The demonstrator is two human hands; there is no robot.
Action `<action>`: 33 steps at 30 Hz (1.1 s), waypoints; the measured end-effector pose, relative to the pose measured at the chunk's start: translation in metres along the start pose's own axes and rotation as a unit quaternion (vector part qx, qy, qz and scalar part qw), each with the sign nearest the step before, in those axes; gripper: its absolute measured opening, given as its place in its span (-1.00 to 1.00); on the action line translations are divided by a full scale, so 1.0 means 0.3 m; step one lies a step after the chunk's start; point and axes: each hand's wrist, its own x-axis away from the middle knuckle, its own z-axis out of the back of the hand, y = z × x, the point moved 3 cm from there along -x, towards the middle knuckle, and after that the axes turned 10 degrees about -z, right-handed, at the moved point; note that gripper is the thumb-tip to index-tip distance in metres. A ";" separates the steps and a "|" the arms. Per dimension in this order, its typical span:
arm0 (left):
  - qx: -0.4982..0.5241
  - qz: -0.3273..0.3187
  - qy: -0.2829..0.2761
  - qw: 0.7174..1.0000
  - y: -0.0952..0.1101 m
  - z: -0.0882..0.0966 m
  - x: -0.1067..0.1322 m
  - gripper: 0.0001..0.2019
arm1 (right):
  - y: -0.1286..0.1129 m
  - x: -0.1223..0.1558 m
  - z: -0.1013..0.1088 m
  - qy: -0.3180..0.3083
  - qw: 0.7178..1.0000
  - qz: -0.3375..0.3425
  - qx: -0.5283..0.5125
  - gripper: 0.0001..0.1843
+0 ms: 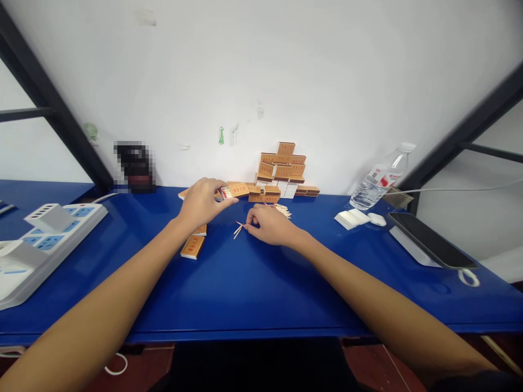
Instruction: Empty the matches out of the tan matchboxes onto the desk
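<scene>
My left hand (202, 202) grips a matchbox (237, 190) above the blue desk, its tray partly slid out and red-tipped matches showing at the near end. Low over the desk, my right hand (269, 224) has its fingertips pinched at a few loose matches (238, 230); whether one is lifted I cannot tell. Behind that hand lies a heap of matches (283, 210), partly covered by it. A stepped stack of matchboxes (283, 170) rises against the wall. More matchboxes (193, 246) lie under and beside my left wrist.
On the left sits a white power strip (87, 220) with plugged-in chargers. A water bottle (382, 177) leans near the wall at right, with a white box (351, 218), an earphone case (376, 219) and a phone (429, 238) nearby. A cable (457, 189) crosses there.
</scene>
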 end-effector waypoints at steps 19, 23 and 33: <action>-0.028 -0.009 0.004 1.000 -0.004 -0.012 0.007 -0.62 | 0.160 0.013 0.123 0.056 0.990 -0.061 0.110 -0.83; -0.027 -0.011 0.002 1.000 -0.008 -0.017 0.007 -0.61 | 0.184 0.015 0.119 0.040 0.990 -0.068 0.115 -0.84; -0.031 -0.011 0.005 0.999 -0.008 -0.020 0.007 -0.59 | 0.051 0.029 0.036 0.069 0.996 0.057 -0.005 -0.81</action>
